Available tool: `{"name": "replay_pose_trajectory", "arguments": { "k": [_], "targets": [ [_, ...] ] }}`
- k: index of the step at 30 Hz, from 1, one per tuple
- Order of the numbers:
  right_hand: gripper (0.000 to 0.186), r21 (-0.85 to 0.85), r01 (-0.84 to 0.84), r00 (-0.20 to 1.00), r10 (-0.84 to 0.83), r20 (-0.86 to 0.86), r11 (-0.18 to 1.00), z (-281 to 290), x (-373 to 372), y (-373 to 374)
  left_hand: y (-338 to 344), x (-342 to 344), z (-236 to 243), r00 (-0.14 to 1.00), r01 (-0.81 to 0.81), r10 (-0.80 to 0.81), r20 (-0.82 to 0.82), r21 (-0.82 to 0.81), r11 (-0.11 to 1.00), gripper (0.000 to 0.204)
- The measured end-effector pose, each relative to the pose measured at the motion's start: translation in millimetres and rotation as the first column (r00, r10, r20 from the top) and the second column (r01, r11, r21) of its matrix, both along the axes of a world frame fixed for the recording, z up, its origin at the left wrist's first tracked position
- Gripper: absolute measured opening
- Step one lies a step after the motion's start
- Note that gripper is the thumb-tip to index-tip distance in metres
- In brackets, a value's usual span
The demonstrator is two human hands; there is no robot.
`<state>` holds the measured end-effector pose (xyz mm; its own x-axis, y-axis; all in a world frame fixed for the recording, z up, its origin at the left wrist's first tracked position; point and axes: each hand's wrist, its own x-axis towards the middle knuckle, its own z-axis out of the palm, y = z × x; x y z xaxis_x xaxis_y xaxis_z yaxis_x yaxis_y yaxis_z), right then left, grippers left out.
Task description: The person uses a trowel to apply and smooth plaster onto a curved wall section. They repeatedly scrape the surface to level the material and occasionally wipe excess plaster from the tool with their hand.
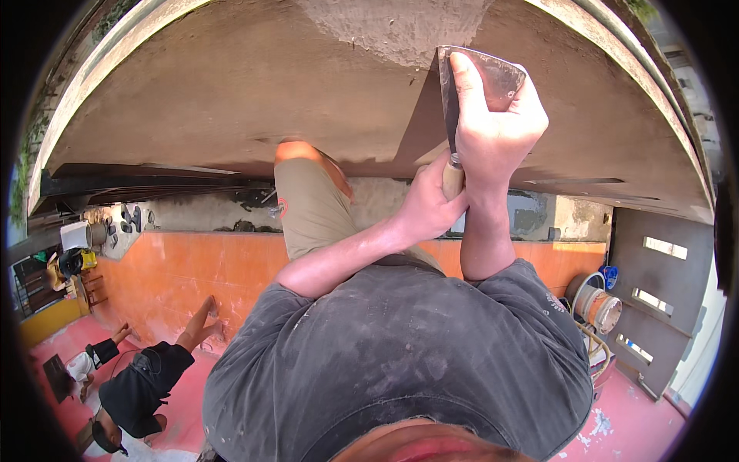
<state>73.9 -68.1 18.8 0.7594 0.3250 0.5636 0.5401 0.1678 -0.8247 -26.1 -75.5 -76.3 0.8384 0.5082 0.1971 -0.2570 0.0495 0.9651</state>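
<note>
The dusty grey shirt (392, 331) lies nearest; beyond, the left hand (429, 192) clasps the handle of a scraper (500, 83), the right hand (500, 137) pinching its blade, near the brown surface's (254, 92) far pale patch (400, 31).

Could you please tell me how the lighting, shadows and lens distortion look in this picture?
In the head view, strong light nearly washes out parts of the right hand; in that view, a dark shadow falls on the brown surface, left of the scraper; also in the head view, fisheye distortion bows the surface's outline.
</note>
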Motion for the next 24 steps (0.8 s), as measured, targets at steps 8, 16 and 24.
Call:
{"name": "replay_pose_trajectory", "arguments": {
  "k": [8, 16, 24],
  "targets": [
    [0.011, 0.011, 0.0, 0.999, 0.0, -0.038, 1.0, -10, 7, 1, 2, 4, 6, 0.999, -0.029, 0.028, -0.046, -0.019, 0.999, 0.035],
    [0.01, 0.041, 0.041, 0.999, -0.041, 0.001, 0.998, -7, 6, -1, -2, 2, 4, 0.996, 0.02, -0.024, -0.082, -0.045, 0.999, 0.036],
    [0.011, 0.026, -0.009, 1.0, 0.008, 0.022, 1.0, -3, 6, 1, -3, -1, 13, 0.989, 0.052, -0.069, -0.134, -0.125, 0.991, 0.041]
  ]
}}
